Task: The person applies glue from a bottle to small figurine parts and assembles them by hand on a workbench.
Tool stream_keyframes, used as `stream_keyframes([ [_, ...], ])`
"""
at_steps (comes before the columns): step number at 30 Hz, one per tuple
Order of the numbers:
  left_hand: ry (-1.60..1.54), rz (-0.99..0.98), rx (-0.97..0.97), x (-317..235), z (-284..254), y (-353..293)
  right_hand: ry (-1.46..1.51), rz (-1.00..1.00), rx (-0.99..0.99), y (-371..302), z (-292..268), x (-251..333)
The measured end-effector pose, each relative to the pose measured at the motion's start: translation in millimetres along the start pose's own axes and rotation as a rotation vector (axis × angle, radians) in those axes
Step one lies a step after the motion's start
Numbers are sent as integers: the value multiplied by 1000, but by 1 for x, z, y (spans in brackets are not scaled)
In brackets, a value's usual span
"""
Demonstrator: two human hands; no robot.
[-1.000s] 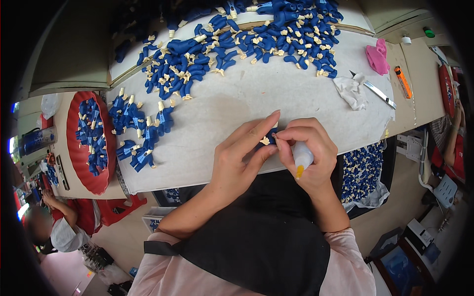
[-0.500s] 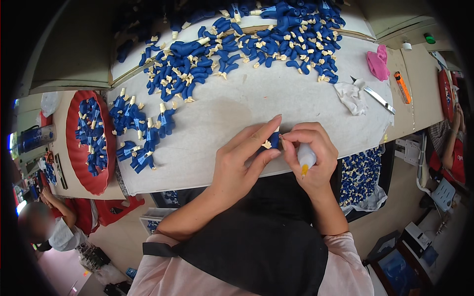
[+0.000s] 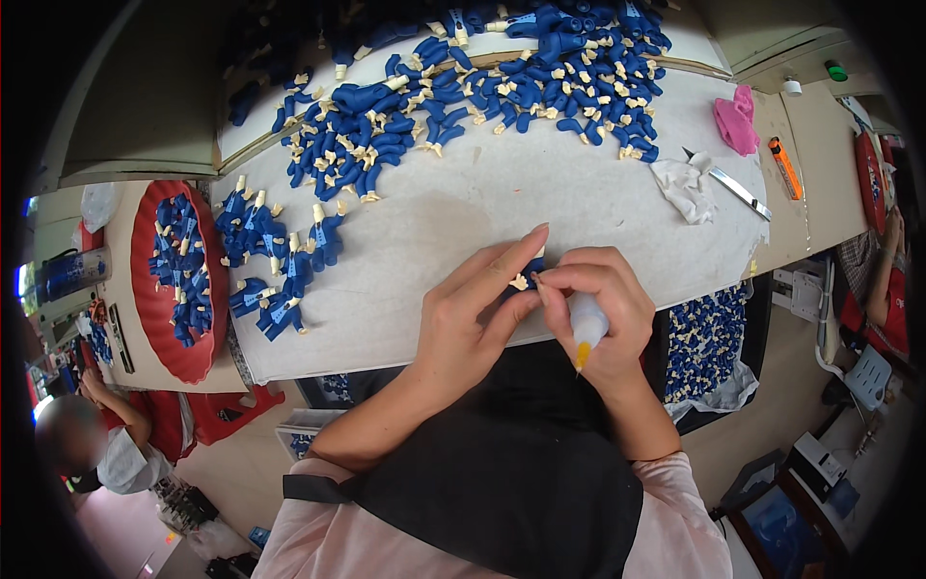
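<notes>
My left hand (image 3: 458, 314) is closed round a small blue figurine part with cream details (image 3: 522, 283), most of it hidden by the fingers. Against its right side press the thumb and forefinger of my right hand (image 3: 617, 314); whether a tiny piece sits in that pinch is too small to tell. Tucked in the same right hand is a translucent squeeze bottle (image 3: 588, 318), its yellow nozzle slanting down toward me. Both hands are over the near edge of the white-covered table (image 3: 386, 289). To the left lie several blue figurine bodies (image 3: 278, 241) with cream necks.
Many blue arm pieces (image 3: 381, 135) with cream hands are heaped at the back. A red scalloped basin (image 3: 217, 289) of figures stands left. On the right lie a pink cloth (image 3: 737, 121), crumpled white tissue (image 3: 687, 188), a metal blade (image 3: 741, 195) and an orange cutter (image 3: 786, 169).
My right hand has shifted slightly left, bringing its fingertips against the figurine part. The bottle's nozzle has swung down and to the left. My left hand has barely moved.
</notes>
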State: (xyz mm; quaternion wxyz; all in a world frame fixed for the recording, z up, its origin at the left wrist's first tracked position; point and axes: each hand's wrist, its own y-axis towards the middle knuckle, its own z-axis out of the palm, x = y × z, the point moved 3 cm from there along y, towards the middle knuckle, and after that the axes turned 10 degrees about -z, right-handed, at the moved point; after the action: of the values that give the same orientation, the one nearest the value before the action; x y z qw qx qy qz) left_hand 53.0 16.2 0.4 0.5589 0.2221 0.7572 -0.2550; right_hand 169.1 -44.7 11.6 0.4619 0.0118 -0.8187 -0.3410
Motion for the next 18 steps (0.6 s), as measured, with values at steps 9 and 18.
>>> stream_keyframes([
  [9, -189, -97, 68, 6, 0, -1, -38, 16, -12, -1, -7, -6],
  [18, -478, -137, 168, 9, -8, 0, 17, 135, -9, 6, -9, 8],
])
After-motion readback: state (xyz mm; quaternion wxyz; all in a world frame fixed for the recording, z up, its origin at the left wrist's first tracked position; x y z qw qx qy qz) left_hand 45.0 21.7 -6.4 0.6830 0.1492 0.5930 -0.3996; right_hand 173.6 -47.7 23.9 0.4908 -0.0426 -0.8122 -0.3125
